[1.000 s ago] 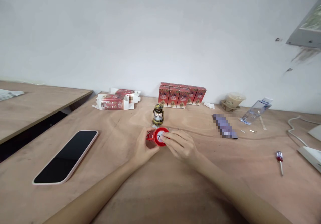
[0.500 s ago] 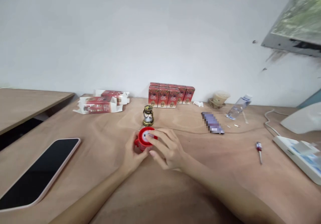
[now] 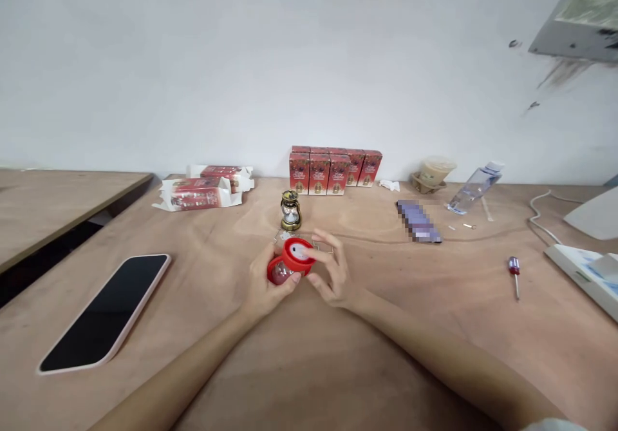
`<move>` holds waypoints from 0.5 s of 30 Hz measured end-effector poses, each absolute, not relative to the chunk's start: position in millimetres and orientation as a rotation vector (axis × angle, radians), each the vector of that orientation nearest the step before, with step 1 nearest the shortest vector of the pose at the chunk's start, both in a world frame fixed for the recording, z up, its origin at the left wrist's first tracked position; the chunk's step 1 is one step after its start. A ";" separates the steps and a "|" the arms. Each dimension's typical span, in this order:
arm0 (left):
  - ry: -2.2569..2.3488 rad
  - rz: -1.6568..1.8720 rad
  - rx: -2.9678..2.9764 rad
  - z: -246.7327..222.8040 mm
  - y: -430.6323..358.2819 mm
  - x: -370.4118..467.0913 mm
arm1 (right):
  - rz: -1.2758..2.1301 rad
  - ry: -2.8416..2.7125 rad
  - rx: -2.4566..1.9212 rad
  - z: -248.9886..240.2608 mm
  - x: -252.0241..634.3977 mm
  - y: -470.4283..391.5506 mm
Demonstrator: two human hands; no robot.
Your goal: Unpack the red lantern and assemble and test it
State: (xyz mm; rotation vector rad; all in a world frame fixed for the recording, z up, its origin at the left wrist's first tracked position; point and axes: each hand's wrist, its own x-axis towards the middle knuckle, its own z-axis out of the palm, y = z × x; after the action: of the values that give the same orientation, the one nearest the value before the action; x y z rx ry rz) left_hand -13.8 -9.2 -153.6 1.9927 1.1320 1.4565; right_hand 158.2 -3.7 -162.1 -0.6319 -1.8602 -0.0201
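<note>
I hold a small red lantern (image 3: 292, 260) tipped on its side, its round base with a white patch facing me. My left hand (image 3: 267, 287) grips its body from the left and below. My right hand (image 3: 332, 271) curls around the base rim from the right, fingers touching it. A small gold lantern (image 3: 290, 211) stands upright on the wooden table (image 3: 309, 366) just beyond my hands.
A pink-cased phone (image 3: 107, 310) lies screen-up at the left. Red boxes (image 3: 334, 170) stand in a row by the wall, with flattened boxes (image 3: 203, 189) to their left. A screwdriver (image 3: 514, 274), a water bottle (image 3: 474, 187), a cup (image 3: 433, 173) and a white device (image 3: 585, 271) are at the right.
The red lantern has been raised and tilted so its base faces up toward me. My right hand shifted from covering the base to holding its rim. The camera view swung slightly.
</note>
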 end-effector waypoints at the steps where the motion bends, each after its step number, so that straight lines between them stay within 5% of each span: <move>1: 1.149 1.487 1.957 -154.0 -8.8 -13.6 | -0.004 -1.823 -0.676 -163.7 161.8 0.3; 8: 1.263 1.621 1.704 -160.2 -0.3 -15.1 | 0.056 -1.944 -1.486 -168.6 188.8 39.3; 15: 1.163 1.606 1.701 -164.0 0.7 -11.8 | -0.136 -2.252 -1.500 -170.2 190.1 41.0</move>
State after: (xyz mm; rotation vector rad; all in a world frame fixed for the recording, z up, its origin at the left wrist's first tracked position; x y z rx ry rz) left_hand -11.8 0.7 -164.0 1.7014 1.1628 1.6063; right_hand 190.1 41.0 -170.2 -1.4998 -2.2523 -0.1361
